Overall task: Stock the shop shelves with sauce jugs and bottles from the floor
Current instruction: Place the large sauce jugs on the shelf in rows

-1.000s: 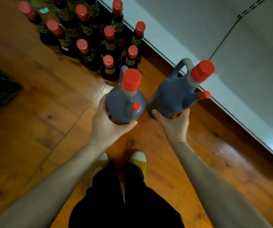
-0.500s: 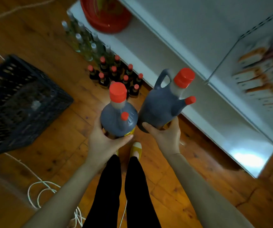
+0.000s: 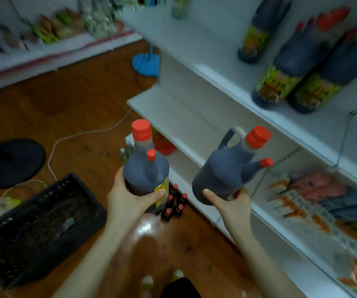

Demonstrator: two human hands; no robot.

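Observation:
I hold two dark sauce jugs with red caps in the air in front of the white shelves. My left hand (image 3: 130, 196) grips the base of the upright left jug (image 3: 145, 168). My right hand (image 3: 231, 203) cups the bottom of the right jug (image 3: 222, 175), which tilts right toward the shelving and shows its handle. Three similar jugs (image 3: 289, 67) with yellow labels stand on the upper shelf (image 3: 205, 52) at top right. Small red-capped bottles (image 3: 174, 204) stand on the floor below my hands.
A black plastic crate (image 3: 38, 224) sits on the wooden floor at lower left, with a white cord (image 3: 70, 138) and a black round base (image 3: 10, 160) beyond it. Packaged goods (image 3: 315, 196) fill the lower right shelf. A blue stand (image 3: 146, 63) is by the shelf end.
I have risen from the floor with both jugs. The view has swung up from the floor bottles to the shelves, and the jugs are now at shelf height.

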